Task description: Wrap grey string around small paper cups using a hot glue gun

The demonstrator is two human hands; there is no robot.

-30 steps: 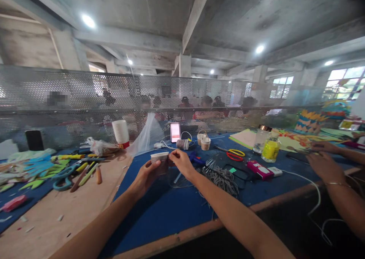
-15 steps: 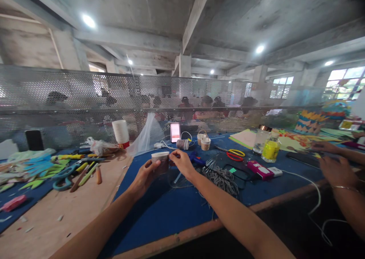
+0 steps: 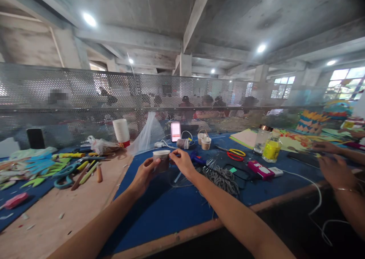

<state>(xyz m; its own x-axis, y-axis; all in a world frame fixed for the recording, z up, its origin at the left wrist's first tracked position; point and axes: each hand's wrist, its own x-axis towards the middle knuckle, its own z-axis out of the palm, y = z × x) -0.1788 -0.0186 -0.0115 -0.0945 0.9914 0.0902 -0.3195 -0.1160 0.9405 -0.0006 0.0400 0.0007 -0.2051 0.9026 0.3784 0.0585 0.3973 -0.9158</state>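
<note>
My left hand (image 3: 145, 175) is closed round a small paper cup (image 3: 161, 162) with a white rim and a grey-brown side. At the cup's right edge, the fingers of my right hand (image 3: 181, 162) are pinched together; what lies between them is too small to make out. Below and right of the hands lies a loose tangle of grey cord (image 3: 224, 181), with a thin strand running left beneath my right hand. A blue glue gun (image 3: 197, 158) rests just beyond my right wrist.
Ahead stand a phone (image 3: 175, 131), a cord-wrapped cup on its side (image 3: 183, 143) and small handled cups (image 3: 205, 142). Scissors (image 3: 236, 153), a yellow bottle (image 3: 270, 150) and another person's hands (image 3: 338, 171) are right. Stacked cups (image 3: 121, 131) and teal scissors (image 3: 64, 175) are left.
The cup has turned slightly in my left hand and more of its side shows. My right hand stays pinched at its edge, almost unmoved.
</note>
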